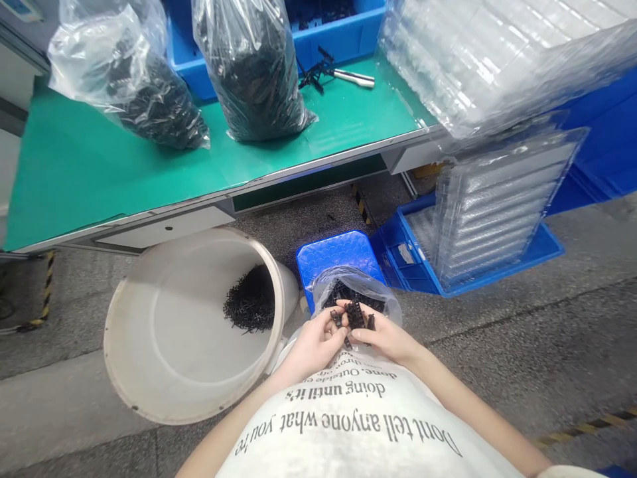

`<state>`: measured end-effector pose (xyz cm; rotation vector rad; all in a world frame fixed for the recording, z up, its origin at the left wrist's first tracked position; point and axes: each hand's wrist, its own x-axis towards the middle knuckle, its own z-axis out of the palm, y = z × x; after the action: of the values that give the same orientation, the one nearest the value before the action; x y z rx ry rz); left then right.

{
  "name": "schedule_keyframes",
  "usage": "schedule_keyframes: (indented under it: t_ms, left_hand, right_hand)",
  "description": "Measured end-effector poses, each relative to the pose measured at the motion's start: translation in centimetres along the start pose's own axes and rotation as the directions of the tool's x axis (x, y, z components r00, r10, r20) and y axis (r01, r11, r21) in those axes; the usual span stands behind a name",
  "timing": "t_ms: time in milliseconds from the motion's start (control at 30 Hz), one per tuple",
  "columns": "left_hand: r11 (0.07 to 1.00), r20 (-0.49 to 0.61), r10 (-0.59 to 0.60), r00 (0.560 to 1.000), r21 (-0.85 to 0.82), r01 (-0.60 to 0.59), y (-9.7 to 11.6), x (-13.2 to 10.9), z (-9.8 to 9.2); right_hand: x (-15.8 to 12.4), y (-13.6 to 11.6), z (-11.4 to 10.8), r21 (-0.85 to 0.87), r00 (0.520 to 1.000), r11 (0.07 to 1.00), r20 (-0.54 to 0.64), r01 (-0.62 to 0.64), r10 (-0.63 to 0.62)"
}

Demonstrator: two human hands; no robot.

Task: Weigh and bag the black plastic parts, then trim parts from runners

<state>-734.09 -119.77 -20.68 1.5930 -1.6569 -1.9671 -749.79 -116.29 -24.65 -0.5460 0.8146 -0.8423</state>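
Close to my body, my left hand (316,344) and my right hand (387,337) meet over an opened clear plastic bag (393,302) with black parts inside. Small black plastic parts (354,315) sit between the fingers of both hands. My left fingers curl around a few pieces, while my right thumb and fingers grip others, one sticking up near the fingertips. Their exact kind is too small to make out. Under the bag's far side is a blue plastic stool (338,251).
To the left stands a large white bin (164,332) with thin black scraps. The green table (99,176) carries filled bags (259,86), a blue crate (343,36) and white-handled cutters (354,78). Clear trays (490,212) stand in a blue crate (423,269) at right.
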Motion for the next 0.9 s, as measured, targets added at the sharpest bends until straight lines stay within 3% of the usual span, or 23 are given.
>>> schedule_keyframes:
  t_ms: [133,267,367,467,633,800,900]
  left_hand:
    - [1.0,0.106,0.003,0.994,-0.012,-0.001,0.4,-0.3,0.1]
    - [0.997,0.227,0.024,0.974,-0.077,-0.006,0.6,-0.6,-0.4]
    - [0.994,0.099,0.073,0.992,0.078,-0.081,1.0,-0.5,-0.9]
    - [0.963,-0.007,0.135,0.991,0.235,-0.129,1.8,-0.3,-1.2]
    - [0.982,-0.015,0.169,0.986,0.09,-0.167,3.1,-0.7,-1.5]
    - [0.962,-0.239,0.249,0.939,-0.049,-0.268,2.8,-1.2,-1.8]
    - [0.952,-0.367,0.275,0.889,-0.028,-0.306,1.7,-1.5,-2.3]
  right_hand:
    - [-0.3,0.2,-0.3,-0.142,0.996,0.986,0.043,0.087,-0.082]
    - [-0.5,0.6,-0.6,-0.089,0.998,0.995,-0.032,0.054,-0.057]
    - [-0.6,0.8,-0.9,-0.019,0.999,1.0,-0.048,0.025,-0.026]
    - [-0.9,0.7,-1.2,0.007,0.996,0.997,-0.055,0.072,-0.072]
    - [-2.0,-1.2,-1.7,0.001,0.997,0.997,-0.005,0.082,-0.082]
    - [-1.1,-7.1,-1.2,-0.059,0.994,0.993,-0.027,0.101,-0.103]
    - [1.7,-12.3,1.6,-0.176,0.994,0.978,-0.009,0.109,-0.112]
